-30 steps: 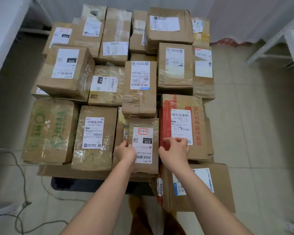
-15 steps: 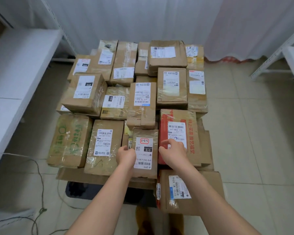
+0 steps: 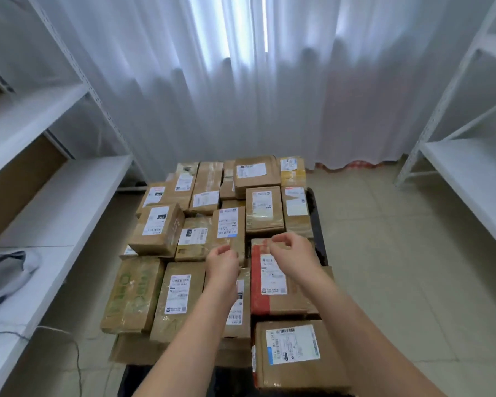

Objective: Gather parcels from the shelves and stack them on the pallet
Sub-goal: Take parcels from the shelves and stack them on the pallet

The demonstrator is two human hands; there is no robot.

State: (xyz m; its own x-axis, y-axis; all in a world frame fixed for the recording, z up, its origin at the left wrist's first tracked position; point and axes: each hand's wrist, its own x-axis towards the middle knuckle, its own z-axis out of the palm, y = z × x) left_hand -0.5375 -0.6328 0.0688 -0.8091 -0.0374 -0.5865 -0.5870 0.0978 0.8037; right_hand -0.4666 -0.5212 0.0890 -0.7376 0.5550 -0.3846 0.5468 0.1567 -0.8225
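Several brown cardboard parcels point(image 3: 158, 230) with white labels lie packed together on a dark pallet point(image 3: 317, 222) on the floor. My left hand point(image 3: 222, 263) hovers over the narrow taped parcel point(image 3: 239, 310) near the front, fingers loosely curled and holding nothing. My right hand point(image 3: 291, 250) hangs above the top edge of the red-taped parcel point(image 3: 272, 282), also with nothing in it. My left forearm hides much of the narrow parcel. Another labelled parcel point(image 3: 292, 351) sits lower at the front right corner.
White metal shelves stand on the left point(image 3: 55, 202) and on the right point(image 3: 470, 173). A grey cloth point(image 3: 6, 273) lies on the left shelf, with a brown box point(image 3: 15, 184) above it. A cable point(image 3: 75, 348) trails on the tiled floor. A white curtain point(image 3: 241, 81) hangs behind.
Both hands have come off the narrow parcel and risen above the stack. The view has tilted up, bringing the curtain and shelves into sight.
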